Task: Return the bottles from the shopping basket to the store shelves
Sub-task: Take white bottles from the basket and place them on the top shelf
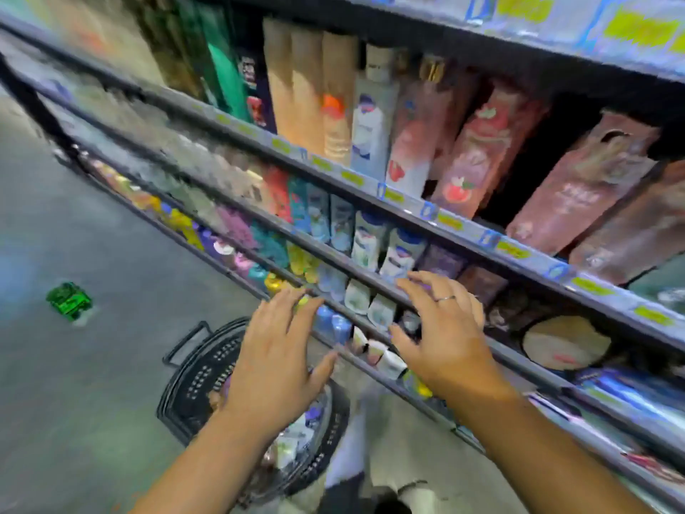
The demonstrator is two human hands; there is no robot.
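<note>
Bottles (293, 437) are in the basket (192, 383): a jumble of small white and pastel plastic shapes, blurred, partly behind my left forearm. Basket is black plastic, rounded, with rows of slots in its walls and a thin loop handle folded out left. It sits on the smooth grey floor (92, 365), just beside the shelf base. Left hand (274, 365): palm down, fingers straight and spread, holding nothing, above the basket. Right hand (444, 343): also spread, slight curl, empty, thin metal ring (444, 299) on one finger. It's in front of a lower rail of the shelves (407, 213); can't tell if the fingertips touch. Rails are dark, running diagonally, with yellow price tags (449, 221). Upper shelf holds tall slim bottles (374, 120), tan, white and pink-red, packed side by side. Lower shelf holds short rounded bottles (357, 296). Small glossy green object (68, 301) lies on the floor, well apart to the left. Labels are too blurred to read.
</note>
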